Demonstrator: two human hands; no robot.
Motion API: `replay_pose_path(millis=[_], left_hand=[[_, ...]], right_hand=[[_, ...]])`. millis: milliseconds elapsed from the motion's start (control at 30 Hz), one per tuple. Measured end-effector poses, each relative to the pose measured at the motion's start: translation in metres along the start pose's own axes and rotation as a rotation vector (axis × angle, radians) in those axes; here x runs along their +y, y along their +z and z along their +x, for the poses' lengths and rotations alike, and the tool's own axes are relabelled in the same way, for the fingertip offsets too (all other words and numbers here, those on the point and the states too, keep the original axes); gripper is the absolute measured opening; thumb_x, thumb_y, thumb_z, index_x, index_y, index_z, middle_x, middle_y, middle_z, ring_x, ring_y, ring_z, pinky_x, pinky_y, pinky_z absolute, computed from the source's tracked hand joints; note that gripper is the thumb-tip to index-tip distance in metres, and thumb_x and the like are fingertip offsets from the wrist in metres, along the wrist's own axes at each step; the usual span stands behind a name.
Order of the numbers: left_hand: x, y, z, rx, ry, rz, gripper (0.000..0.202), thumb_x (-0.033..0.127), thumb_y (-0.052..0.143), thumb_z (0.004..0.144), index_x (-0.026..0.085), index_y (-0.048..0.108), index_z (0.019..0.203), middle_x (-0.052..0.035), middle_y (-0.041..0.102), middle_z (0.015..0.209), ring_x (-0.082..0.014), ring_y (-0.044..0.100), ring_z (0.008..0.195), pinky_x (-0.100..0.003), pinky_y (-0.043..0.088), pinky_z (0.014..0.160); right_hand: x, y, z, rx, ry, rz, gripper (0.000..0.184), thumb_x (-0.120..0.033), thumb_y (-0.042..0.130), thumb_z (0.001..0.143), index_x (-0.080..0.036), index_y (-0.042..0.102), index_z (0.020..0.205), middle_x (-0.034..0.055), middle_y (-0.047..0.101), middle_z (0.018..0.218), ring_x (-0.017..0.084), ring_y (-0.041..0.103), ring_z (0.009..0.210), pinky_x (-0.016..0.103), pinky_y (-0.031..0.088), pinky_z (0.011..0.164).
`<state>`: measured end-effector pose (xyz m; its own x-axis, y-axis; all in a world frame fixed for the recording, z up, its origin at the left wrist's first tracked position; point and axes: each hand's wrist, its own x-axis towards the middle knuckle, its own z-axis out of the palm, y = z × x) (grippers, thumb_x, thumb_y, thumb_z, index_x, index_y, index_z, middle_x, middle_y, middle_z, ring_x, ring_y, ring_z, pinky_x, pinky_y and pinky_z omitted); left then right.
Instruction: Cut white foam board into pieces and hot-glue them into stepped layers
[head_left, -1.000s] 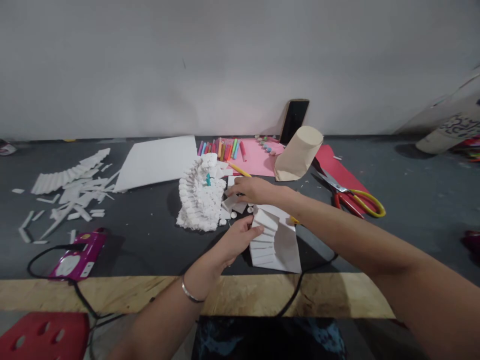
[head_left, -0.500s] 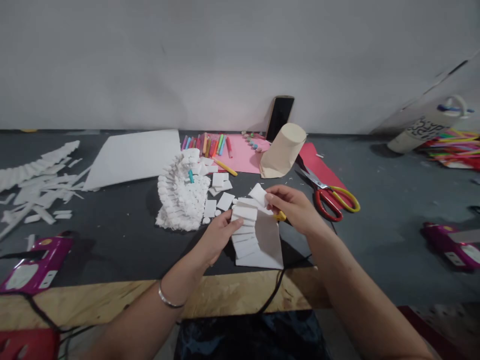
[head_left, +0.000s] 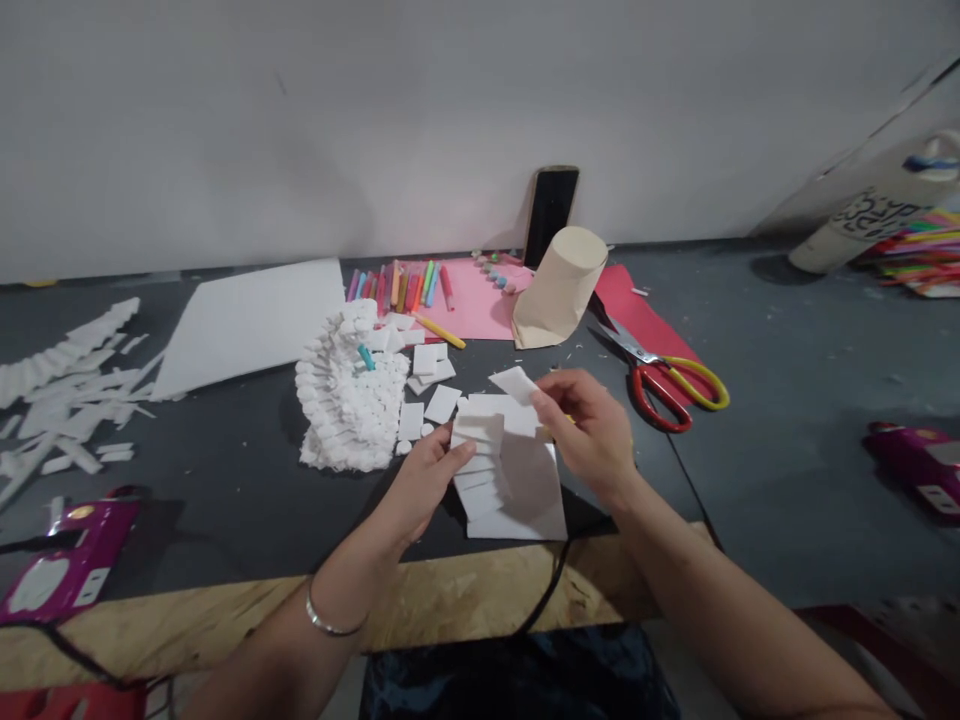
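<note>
A small white piece (head_left: 513, 381), pinched in the right hand (head_left: 591, 428), is near the far edge of a white board (head_left: 531, 497) bearing overlapping strips (head_left: 481, 474), its left side gripped by the left hand (head_left: 421, 482), near a ruffled white model (head_left: 351, 402).

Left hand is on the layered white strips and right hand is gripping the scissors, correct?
Not the scissors: the head view shows the right hand pinching a small white piece. The left hand is on the layered white strips.
</note>
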<state>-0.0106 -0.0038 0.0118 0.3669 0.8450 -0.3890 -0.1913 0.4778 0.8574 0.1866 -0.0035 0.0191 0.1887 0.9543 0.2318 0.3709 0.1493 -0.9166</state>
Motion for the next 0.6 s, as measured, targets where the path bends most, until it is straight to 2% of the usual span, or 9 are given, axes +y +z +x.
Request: replay_pose_path(millis=[100,267,400,467,533,600], left_hand=[[0.0,0.001,-0.001,-0.005,-0.007,-0.006,0.047,0.037,0.075,0.074,0.013,0.064,0.112,-0.0109,0.074,0.101,-0.0226,0.067,0.091,-0.033,0.048,0.084],[0.0,0.001,-0.003,-0.037,0.005,0.002,0.047,0.038,0.073,0.077,0.013,0.064,0.115,-0.0104,0.074,0.102,-0.0219,0.067,0.089,-0.033,0.048,0.084],[0.0,0.001,-0.004,-0.051,0.023,0.002,0.046,0.038,0.073,0.077,0.013,0.065,0.115,-0.0102,0.074,0.102,-0.0226,0.067,0.09,-0.032,0.048,0.083],[-0.001,0.002,-0.003,-0.053,0.024,0.006,0.045,0.038,0.073,0.077,0.013,0.065,0.114,-0.0097,0.074,0.102,-0.023,0.067,0.091,-0.032,0.048,0.084],[-0.001,0.002,-0.003,-0.058,0.026,0.012,0.046,0.038,0.073,0.076,0.014,0.066,0.114,-0.0095,0.074,0.102,-0.0235,0.067,0.092,-0.033,0.048,0.084],[-0.003,0.001,-0.003,-0.066,0.028,0.015,0.047,0.039,0.073,0.076,0.014,0.066,0.115,-0.0097,0.074,0.103,-0.0238,0.067,0.092,-0.033,0.048,0.084]], right_hand=[[0.0,-0.001,-0.005,0.068,-0.064,-0.05,0.021,-0.043,0.062,0.086,-0.024,0.064,0.095,0.0008,0.066,0.07,0.015,0.061,0.061,0.029,0.05,0.059],[0.002,0.004,-0.006,0.053,-0.027,0.02,0.023,-0.044,0.066,0.082,-0.023,0.066,0.093,0.0058,0.071,0.088,0.019,0.068,0.079,0.03,0.053,0.061],[0.003,0.008,0.0,0.024,0.082,0.151,0.024,-0.044,0.069,0.08,-0.021,0.063,0.088,0.0021,0.067,0.076,0.013,0.062,0.063,0.027,0.05,0.056],[0.003,0.009,0.003,-0.005,0.115,0.242,0.026,-0.041,0.069,0.08,-0.022,0.061,0.096,-0.0011,0.064,0.073,0.011,0.057,0.058,0.026,0.048,0.055],[0.004,0.009,0.006,-0.035,0.13,0.306,0.035,-0.037,0.068,0.081,-0.024,0.057,0.112,-0.0039,0.061,0.071,0.011,0.055,0.057,0.027,0.048,0.055],[0.004,0.01,0.007,-0.059,0.135,0.317,0.041,-0.036,0.065,0.082,-0.026,0.056,0.121,-0.0052,0.058,0.069,0.011,0.054,0.058,0.027,0.047,0.057]])
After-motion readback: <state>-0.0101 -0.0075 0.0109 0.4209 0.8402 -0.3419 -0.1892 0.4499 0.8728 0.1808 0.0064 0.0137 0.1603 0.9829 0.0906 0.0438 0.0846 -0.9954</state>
